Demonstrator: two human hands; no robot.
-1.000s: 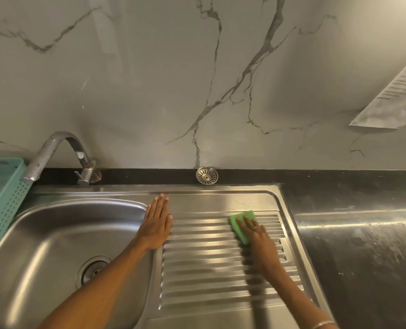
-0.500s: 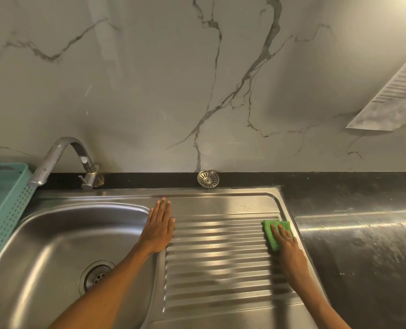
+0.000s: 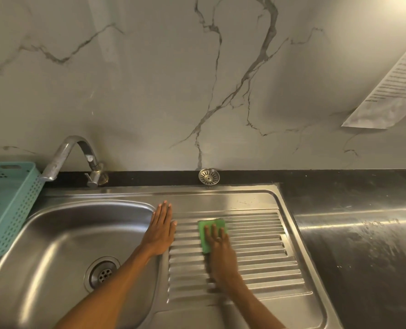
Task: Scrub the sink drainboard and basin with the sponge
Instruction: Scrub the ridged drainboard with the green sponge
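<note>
Right hand (image 3: 217, 243) flat on green sponge (image 3: 209, 230), fingers straight, pressing it onto ridged drainboard (image 3: 263, 248) near its far left part. Left hand (image 3: 161, 230) just left of the sponge, fingers straight and together, palm down on the strip between drainboard and basin (image 3: 62, 243). Drain (image 3: 102, 273) below and left of left hand. Beyond the hands, loose strainer (image 3: 209, 176) on dark ledge; tap (image 3: 78, 157) far left; teal basket (image 3: 5, 205) past the basin.
</note>
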